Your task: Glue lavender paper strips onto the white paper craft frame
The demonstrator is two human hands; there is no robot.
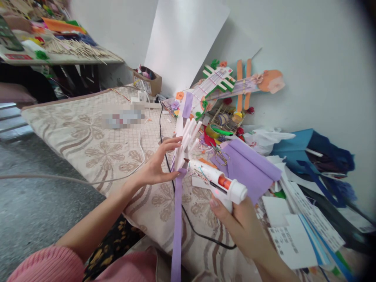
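Observation:
My left hand (pixel 157 166) grips a white craft piece (pixel 185 143) from its left side, fingers along the upper edge and thumb lower down. Several white sticks that look like rolled paper jut from this piece. A long purple strip (pixel 177 219) runs from under my thumb down to the bottom edge. In my right hand (pixel 239 225) is a white hot glue gun (pixel 219 182), its dark nozzle just right of the craft piece; whether the tip touches it, I cannot tell. A purple patch (pixel 188 105) covers part of the white strip's far end.
Decorated paper instruments (pixel 216 84) lean against the wall. Purple sheet material (pixel 249 170), scissors (pixel 221 156), a green tape roll (pixel 212 131) and white cards (pixel 290 239) crowd the right. A black cable (pixel 202 235) and a white cord (pixel 142 145) cross the patterned tablecloth (pixel 102 152).

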